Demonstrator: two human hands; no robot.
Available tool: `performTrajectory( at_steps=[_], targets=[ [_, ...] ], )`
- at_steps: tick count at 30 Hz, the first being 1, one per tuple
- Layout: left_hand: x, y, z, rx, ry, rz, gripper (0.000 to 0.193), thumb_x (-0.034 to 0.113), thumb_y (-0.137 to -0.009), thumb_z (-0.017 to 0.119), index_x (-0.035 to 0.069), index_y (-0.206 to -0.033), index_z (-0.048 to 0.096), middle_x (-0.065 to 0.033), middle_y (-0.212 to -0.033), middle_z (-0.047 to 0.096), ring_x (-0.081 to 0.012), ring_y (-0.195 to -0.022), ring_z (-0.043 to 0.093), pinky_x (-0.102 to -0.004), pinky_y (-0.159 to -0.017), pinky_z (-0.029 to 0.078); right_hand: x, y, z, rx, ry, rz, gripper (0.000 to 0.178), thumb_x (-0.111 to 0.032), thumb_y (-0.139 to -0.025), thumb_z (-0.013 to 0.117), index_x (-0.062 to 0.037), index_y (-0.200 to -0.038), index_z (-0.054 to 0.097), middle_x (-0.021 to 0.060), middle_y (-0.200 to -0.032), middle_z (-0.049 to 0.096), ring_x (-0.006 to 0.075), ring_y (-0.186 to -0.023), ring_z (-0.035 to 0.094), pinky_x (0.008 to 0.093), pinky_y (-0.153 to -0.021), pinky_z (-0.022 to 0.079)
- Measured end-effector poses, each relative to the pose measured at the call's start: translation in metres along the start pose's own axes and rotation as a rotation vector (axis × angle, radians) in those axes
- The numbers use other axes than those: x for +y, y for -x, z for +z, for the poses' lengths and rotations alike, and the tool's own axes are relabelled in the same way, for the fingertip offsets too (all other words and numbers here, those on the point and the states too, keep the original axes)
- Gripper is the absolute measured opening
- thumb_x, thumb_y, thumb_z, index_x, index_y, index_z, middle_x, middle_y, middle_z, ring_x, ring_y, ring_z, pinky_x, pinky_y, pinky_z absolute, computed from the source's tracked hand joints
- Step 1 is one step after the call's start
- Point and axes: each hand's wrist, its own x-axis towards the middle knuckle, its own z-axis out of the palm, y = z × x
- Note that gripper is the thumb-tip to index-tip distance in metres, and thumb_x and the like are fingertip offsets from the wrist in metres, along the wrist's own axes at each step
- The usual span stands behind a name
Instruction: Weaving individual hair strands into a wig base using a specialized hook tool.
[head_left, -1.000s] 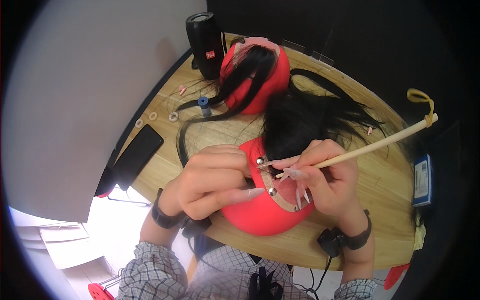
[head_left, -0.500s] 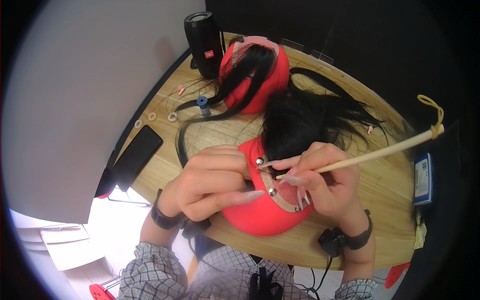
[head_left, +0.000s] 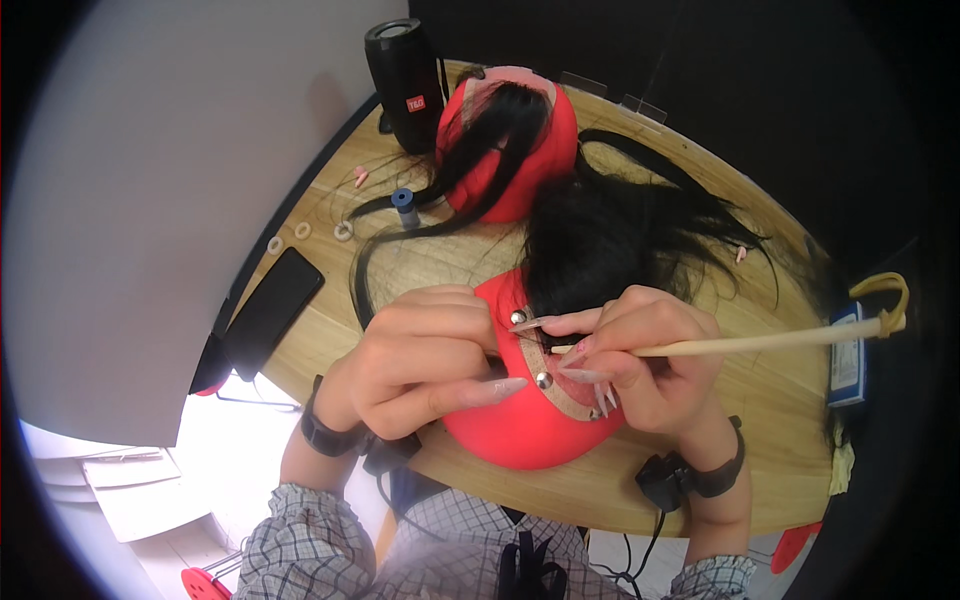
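A red rounded head form (head_left: 530, 440) stands near the table's front edge, with a beige band (head_left: 570, 405) held by round silver pins (head_left: 543, 380) around pinkish mesh. Long black hair (head_left: 580, 240) lies over its far side. My left hand (head_left: 420, 345) is closed against the form's left side, thumb stretched toward a pin; whatever its curled fingers hold is hidden. In my right hand (head_left: 660, 350) is a wooden-handled ventilating needle (head_left: 760, 345), a yellow band wound at its outer end. Its fine tip, at the band's edge beside dark strands, is too small to make out.
A second red form (head_left: 510, 180) with black hair stands behind, beside a black cylindrical speaker (head_left: 405, 90). Leftward are a blue spool (head_left: 403, 205), several small pale rings (head_left: 303, 231) and a black phone (head_left: 275, 305). A blue-white box (head_left: 848, 360) sits far right.
The needle's outer end has swung down and toward me, so its handle lies flatter. My right fingers have shifted slightly around it; my left hand stays nearly still.
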Motion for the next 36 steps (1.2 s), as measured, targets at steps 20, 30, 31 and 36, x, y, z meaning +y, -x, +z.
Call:
performTrajectory(
  at_steps=[20,30,31,36],
  targets=[
    [-0.0034,0.0000,0.0002,0.006,0.014,0.022,0.019,0.009,-0.074,0.063,-0.001,-0.062,0.053,-0.0142,-0.067,0.054,-0.0280,-0.056,0.047,-0.0360,-0.051,0.034,0.0000,0.0000,-0.0040,-0.034,0.031,-0.041,0.007,-0.003,-0.078,0.069,-0.0005,-0.079,0.064,0.0089,-0.068,0.063,0.0201,-0.058,0.061,0.0343,-0.071,0.058],
    [-0.0034,0.0001,0.0008,0.001,0.005,0.029,0.020,0.010,-0.074,0.063,-0.001,-0.061,0.053,-0.0122,-0.062,0.048,-0.0271,-0.054,0.045,-0.0359,-0.050,0.032,0.0026,0.0018,-0.0039,-0.114,0.082,-0.143,0.008,-0.005,-0.081,0.066,-0.0004,-0.081,0.060,0.0114,-0.069,0.061,0.0214,-0.060,0.062,0.0411,-0.069,0.058],
    [-0.0034,0.0000,0.0011,0.003,0.006,0.029,0.019,0.010,-0.074,0.063,-0.001,-0.061,0.053,-0.0122,-0.062,0.048,-0.0271,-0.053,0.045,-0.0358,-0.050,0.032,0.0022,0.0025,-0.0026,-0.050,0.071,-0.113,0.008,-0.006,-0.077,0.071,-0.0027,-0.080,0.064,0.0107,-0.070,0.064,0.0250,-0.062,0.065,0.0342,-0.066,0.058],
    [-0.0031,0.0007,0.0014,0.011,-0.004,0.030,0.019,0.010,-0.074,0.063,-0.001,-0.062,0.054,-0.0122,-0.062,0.048,-0.0271,-0.054,0.046,-0.0358,-0.051,0.033,0.0023,-0.0001,-0.0066,-0.142,0.105,-0.174,0.007,-0.003,-0.086,0.060,0.0014,-0.083,0.056,0.0122,-0.068,0.058,0.0177,-0.058,0.059,0.0475,-0.072,0.059]
  ],
)
